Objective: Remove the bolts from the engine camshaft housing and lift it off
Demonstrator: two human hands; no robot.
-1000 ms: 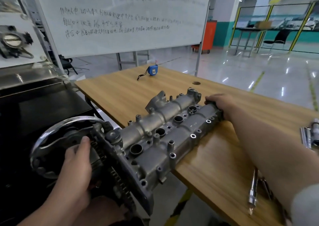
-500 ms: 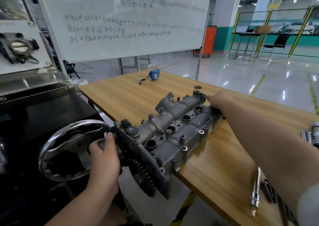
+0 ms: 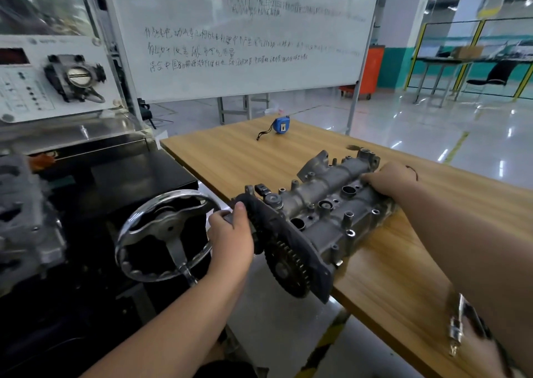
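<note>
Camshaft housing (image 3: pixel 326 213), a long grey cast-metal part with round bores and bolt holes along its top, lies at an angle on a wooden table (image 3: pixel 403 276), its near end jutting out past the table's edge over the floor. That overhanging end carries a dark plate with a toothed gear (image 3: pixel 285 268) on its face. The left hand (image 3: pixel 232 240) grips this near end, fingers curled round the top of the plate. The right hand (image 3: pixel 388 178) grasps the far end of the housing, fingers wrapped over its top edge. At the lower right, beside the right forearm, metal tools (image 3: pixel 457 324) lie on the table, blurred. To the left stands a black machine stand with a shiny chrome handwheel (image 3: pixel 161 236), just beside the left hand. Farther back on the table sits a small blue tape measure (image 3: pixel 281 125). Behind the table stands a whiteboard (image 3: pixel 245 31) covered in handwriting.
</note>
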